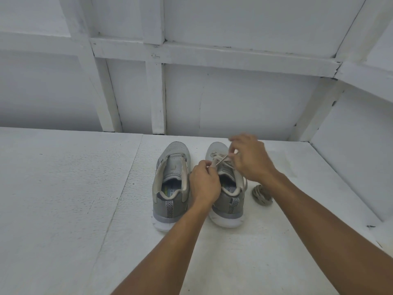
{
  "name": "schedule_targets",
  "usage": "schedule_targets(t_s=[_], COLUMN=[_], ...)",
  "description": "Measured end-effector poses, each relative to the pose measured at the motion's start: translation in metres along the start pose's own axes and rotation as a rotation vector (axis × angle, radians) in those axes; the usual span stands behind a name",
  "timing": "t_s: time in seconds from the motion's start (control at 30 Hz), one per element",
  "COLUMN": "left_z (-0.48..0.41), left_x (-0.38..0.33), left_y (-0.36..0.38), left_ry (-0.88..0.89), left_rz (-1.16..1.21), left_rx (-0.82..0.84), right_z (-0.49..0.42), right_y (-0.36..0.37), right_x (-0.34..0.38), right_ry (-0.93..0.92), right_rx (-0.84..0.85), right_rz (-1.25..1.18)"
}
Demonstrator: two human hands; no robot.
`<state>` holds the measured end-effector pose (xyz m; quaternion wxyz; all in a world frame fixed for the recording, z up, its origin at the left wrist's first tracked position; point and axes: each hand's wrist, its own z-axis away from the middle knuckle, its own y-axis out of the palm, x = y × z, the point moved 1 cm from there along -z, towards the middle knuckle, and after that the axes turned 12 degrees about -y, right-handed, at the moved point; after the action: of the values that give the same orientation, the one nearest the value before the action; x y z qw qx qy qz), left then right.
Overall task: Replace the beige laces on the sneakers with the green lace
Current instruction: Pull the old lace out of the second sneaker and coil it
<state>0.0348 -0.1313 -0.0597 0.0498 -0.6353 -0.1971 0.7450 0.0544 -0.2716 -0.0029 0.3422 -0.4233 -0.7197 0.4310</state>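
Two grey sneakers stand side by side on the white table [63,199], with the heels toward you and the toes toward the far white wall [234,99]. The left sneaker [170,188] has no lace in it; its tongue is open and you can see the insole. The right sneaker [225,188] carries the beige lace [222,160], which crosses between the eyelets over the tongue.

Your left hand [205,184] is above the gap between the two shoes, at the near left side of the right sneaker's lacing. Its fingers are curled, and thumb and forefinger pinch one strand of the beige lace near the upper eyelets. Your right hand [251,158] is over the far part of the right sneaker. Its thumb and forefinger are closed on the other part of the same lace, and the lace runs tight between your two hands. The other fingers of this hand are bent loosely and hold nothing.

A bundle of lace [262,195] lies on the table just beside the right sneaker, on its right side, partly under your right forearm. It looks olive-grey in this light, so it is probably the green lace, but the colour is not clear. It touches neither hand.
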Motion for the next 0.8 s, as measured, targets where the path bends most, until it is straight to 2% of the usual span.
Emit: schedule_targets(t_s=[0.1, 0.17, 0.3, 0.4, 0.5, 0.67, 0.8], left_z=[-0.001, -0.001, 0.0, 0.001, 0.0, 0.0, 0.0], left_x=[0.001, 0.002, 0.0, -0.001, 0.001, 0.001, 0.001], left_y=[0.0, 0.0, 0.0, -0.001, 0.0, -0.001, -0.001], left_ry=[-0.014, -0.022, -0.025, -0.031, -0.031, -0.018, -0.025], left_rz=[0.01, 0.018, 0.031, 0.037, 0.025, 0.028, 0.027], left_rx=[0.013, 0.013, 0.002, 0.013, 0.012, 0.017, 0.031], right_z=[-0.002, -0.001, 0.003, 0.005, 0.004, 0.0, 0.001], right_y=[-0.014, -0.014, 0.001, 0.014, 0.016, -0.006, -0.014], right_x=[-0.014, -0.013, 0.012, 0.021, 0.019, 0.003, -0.007], right_ry=[0.117, 0.106, -0.056, -0.08, -0.085, -0.036, 0.061], right_rx=[-0.103, -0.109, 0.013, 0.113, 0.134, -0.029, -0.034], right_rz=[0.042, 0.012, -0.052, -0.003, 0.011, -0.046, -0.147])
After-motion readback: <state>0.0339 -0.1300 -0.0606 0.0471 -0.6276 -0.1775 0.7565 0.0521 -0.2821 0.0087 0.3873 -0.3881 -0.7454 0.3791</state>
